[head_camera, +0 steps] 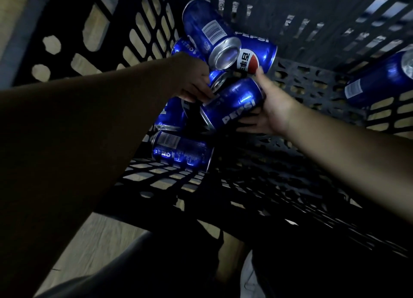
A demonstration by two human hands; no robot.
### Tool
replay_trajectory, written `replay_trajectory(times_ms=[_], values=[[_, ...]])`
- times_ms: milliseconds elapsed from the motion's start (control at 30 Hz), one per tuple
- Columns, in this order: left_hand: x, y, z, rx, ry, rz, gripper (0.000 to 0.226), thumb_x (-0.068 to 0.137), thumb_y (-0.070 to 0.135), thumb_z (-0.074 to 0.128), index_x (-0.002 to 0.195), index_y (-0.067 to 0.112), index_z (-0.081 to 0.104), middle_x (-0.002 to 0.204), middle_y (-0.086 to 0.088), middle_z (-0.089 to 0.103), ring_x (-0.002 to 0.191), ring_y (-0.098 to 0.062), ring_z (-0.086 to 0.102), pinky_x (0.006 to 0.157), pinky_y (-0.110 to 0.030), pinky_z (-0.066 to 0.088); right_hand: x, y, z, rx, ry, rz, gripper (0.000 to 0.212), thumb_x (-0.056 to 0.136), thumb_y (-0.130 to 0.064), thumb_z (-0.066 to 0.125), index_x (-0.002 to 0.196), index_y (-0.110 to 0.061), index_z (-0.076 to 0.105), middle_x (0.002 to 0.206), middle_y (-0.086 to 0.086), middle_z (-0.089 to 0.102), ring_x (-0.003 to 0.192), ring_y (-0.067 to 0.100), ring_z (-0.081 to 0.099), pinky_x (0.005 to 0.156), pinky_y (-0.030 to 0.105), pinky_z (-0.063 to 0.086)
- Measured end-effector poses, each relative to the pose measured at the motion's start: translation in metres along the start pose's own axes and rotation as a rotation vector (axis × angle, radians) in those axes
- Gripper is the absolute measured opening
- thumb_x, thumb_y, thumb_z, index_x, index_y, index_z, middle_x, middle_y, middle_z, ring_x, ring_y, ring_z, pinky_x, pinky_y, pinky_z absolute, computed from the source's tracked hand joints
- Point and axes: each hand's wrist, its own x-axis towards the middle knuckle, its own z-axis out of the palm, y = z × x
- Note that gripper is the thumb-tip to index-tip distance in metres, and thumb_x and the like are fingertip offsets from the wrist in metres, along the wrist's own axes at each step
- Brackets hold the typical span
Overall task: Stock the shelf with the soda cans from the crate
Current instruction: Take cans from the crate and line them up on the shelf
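Black slotted crate [312,85] on pale wood floor [100,242]; right hand [274,110] grips blue can [232,103].

The left hand [192,78] covers most of 2 blue aluminium soda cans [187,46], and its grip cannot be told. Another blue can [380,81] at the black plastic crate's [312,85] right wall is cut by the picture's edge.

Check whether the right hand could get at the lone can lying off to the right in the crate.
Probably yes for reach: bare crate floor lies between the right hand and the lone can. But that hand already grips a Pepsi can, so it would need freeing first.
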Motion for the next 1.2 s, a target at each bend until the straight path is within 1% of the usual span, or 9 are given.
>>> replay_trajectory(times_ms=[167, 367, 567, 667, 800, 900, 967, 1100, 1200], values=[[0.004, -0.001, -0.002, 0.013, 0.040, -0.057, 0.029, 0.099, 0.014, 0.031, 0.078, 0.012, 0.051, 0.058, 0.004, 0.069, 0.054, -0.003, 0.063, 0.066, -0.022, 0.046, -0.005, 0.002, 0.011, -0.079, 0.048, -0.014, 0.035, 0.083, -0.048, 0.063, 0.107, -0.022, 0.056, 0.118, 0.012, 0.062, 0.090, 0.026, 0.066, 0.076, 0.038, 0.052], [0.003, -0.003, 0.008, 0.029, 0.001, -0.077, 0.033, 0.102, 0.013, 0.026, 0.077, 0.011, 0.048, 0.097, -0.008, 0.058, 0.064, -0.007, 0.058, 0.066, -0.021, 0.043, -0.005, -0.017, 0.037, -0.119, 0.113, 0.005, 0.064, 0.077, -0.063, 0.061, 0.124, -0.020, 0.050, 0.118, 0.007, 0.057, 0.104, 0.030, 0.056, 0.083, 0.045, 0.045], [0.015, 0.008, 0.033, 0.044, 0.007, -0.119, 0.026, 0.100, 0.028, 0.036, 0.086, 0.010, 0.048, 0.068, -0.005, 0.064, 0.066, -0.016, 0.058, 0.061, -0.025, 0.044, -0.003, -0.011, 0.046, -0.222, 0.190, -0.016, 0.068, 0.085, -0.053, 0.058, 0.138, -0.015, 0.039, 0.138, 0.007, 0.046, 0.122, 0.027, 0.047, 0.088, 0.038, 0.040], [0.020, 0.006, 0.028, 0.005, -0.111, -0.127, 0.028, 0.101, 0.025, 0.034, 0.081, 0.014, 0.050, 0.054, 0.000, 0.066, 0.078, -0.019, 0.062, 0.068, -0.027, 0.047, -0.002, -0.010, 0.044, -0.170, 0.270, -0.081, 0.071, 0.081, -0.047, 0.067, 0.139, -0.017, 0.040, 0.136, 0.006, 0.050, 0.112, 0.025, 0.052, 0.073, 0.036, 0.042], [0.012, 0.011, 0.029, 0.084, -0.005, -0.091, 0.030, 0.100, 0.023, 0.038, 0.078, 0.011, 0.054, 0.076, -0.003, 0.064, 0.060, -0.014, 0.059, 0.063, -0.026, 0.048, -0.005, -0.006, 0.037, -0.170, 0.362, -0.145, 0.053, 0.078, -0.038, 0.074, 0.118, -0.016, 0.048, 0.116, 0.006, 0.057, 0.100, 0.026, 0.059, 0.071, 0.036, 0.045], [-0.012, 0.020, 0.009, 0.046, 0.009, -0.033, 0.023, 0.101, 0.017, 0.033, 0.099, 0.007, 0.054, 0.100, -0.010, 0.057, 0.067, -0.012, 0.055, 0.067, -0.025, 0.043, -0.025, -0.006, 0.032, -0.220, 0.429, -0.182, 0.038, 0.073, -0.036, 0.078, 0.090, -0.018, 0.049, 0.095, 0.002, 0.059, 0.079, 0.018, 0.059, 0.071, 0.034, 0.049], [-0.038, 0.028, -0.004, -0.035, 0.032, -0.051, 0.020, 0.101, 0.018, 0.034, 0.091, 0.011, 0.051, 0.101, -0.011, 0.056, 0.069, -0.013, 0.054, 0.073, -0.025, 0.042, -0.048, -0.008, 0.029, -0.222, 0.460, -0.175, 0.039, 0.069, -0.038, 0.081, 0.086, -0.019, 0.052, 0.096, 0.003, 0.065, 0.082, 0.020, 0.063, 0.079, 0.038, 0.054], [-0.092, 0.044, -0.009, -0.006, 0.026, -0.194, 0.015, 0.098, 0.022, 0.040, 0.096, 0.011, 0.049, 0.084, -0.006, 0.061, 0.055, -0.010, 0.057, 0.056, -0.022, 0.038, -0.121, -0.023, 0.030, -0.257, 0.481, -0.150, 0.041, 0.064, -0.042, 0.083, 0.089, -0.019, 0.059, 0.098, 0.006, 0.069, 0.085, 0.023, 0.067, 0.079, 0.041, 0.057], [-0.143, 0.069, -0.005, 0.046, -0.074, -0.240, 0.030, 0.100, 0.026, 0.035, 0.080, 0.012, 0.052, 0.106, -0.009, 0.062, 0.050, -0.007, 0.059, 0.054, -0.021, 0.037, -0.189, -0.044, 0.032, -0.309, 0.542, -0.157, 0.036, 0.070, -0.039, 0.080, 0.084, -0.014, 0.059, 0.091, 0.003, 0.064, 0.078, 0.019, 0.063, 0.072, 0.034, 0.056]])
